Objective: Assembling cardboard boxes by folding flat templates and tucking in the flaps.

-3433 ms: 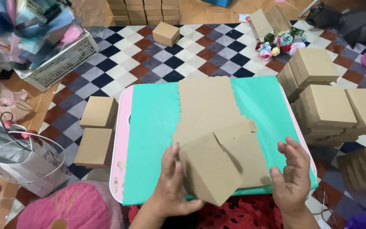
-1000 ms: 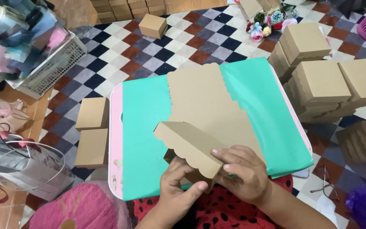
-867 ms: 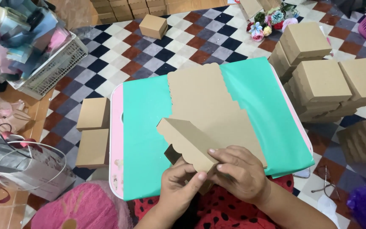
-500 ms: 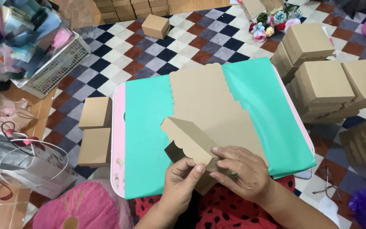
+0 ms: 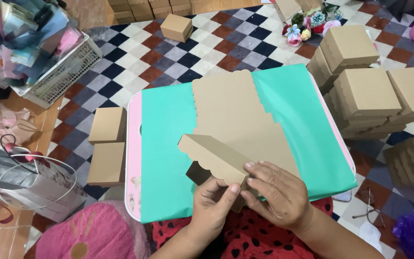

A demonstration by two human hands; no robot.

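So the biggest thing under my grip is the bench (image 5: 168, 158), a low pink-edged one with a teal sheet over it. Just beyond my fingers lies a stack of flat kraft cardboard blanks (image 5: 235, 115) with scalloped edges. Off to my right, well past the bench edge, sit folded kraft boxes (image 5: 365, 91) piled up; two more boxes (image 5: 107, 144) are on the checkered floor to my left. In my grip: a half-folded scalloped box (image 5: 212, 156), held up just above the near edge of the bench. My left hand (image 5: 212, 206) pinches its lower corner, thumb on top, closed on it. My right hand (image 5: 279, 194) lies curled over the same end, fingers pressing the cardboard.
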